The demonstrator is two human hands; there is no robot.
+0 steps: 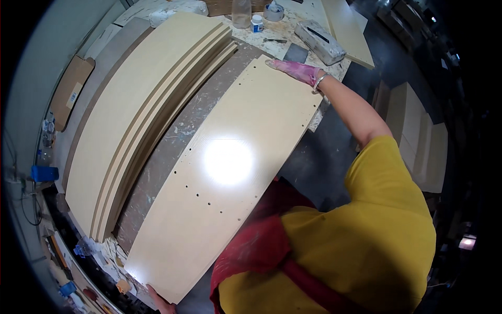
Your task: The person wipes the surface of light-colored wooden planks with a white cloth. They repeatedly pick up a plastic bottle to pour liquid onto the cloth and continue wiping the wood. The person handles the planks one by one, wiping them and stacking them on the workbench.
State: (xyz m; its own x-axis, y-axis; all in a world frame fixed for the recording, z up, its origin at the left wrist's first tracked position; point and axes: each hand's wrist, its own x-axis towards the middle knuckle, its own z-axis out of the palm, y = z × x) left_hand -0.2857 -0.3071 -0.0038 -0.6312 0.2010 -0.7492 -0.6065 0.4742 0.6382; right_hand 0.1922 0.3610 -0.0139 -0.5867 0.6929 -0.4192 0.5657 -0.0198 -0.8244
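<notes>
A long cream-coloured wooden panel with small drilled holes lies slantwise in front of me, and a bright light reflects off its middle. At its far end my right hand, pink-purple over the skin and with a bangle at the wrist, grips the short edge. Some of its fingers are hidden beyond that edge. My left hand holds the near end at the lower corner. Only part of it shows, with a fingertip over the edge and the rest out of sight.
Left of the panel, a stack of similar cream boards rests on the paint-marked worktable. Toward the back are a wrapped grey block, a small white bottle, a clear jar and a tub. More boards stand at right.
</notes>
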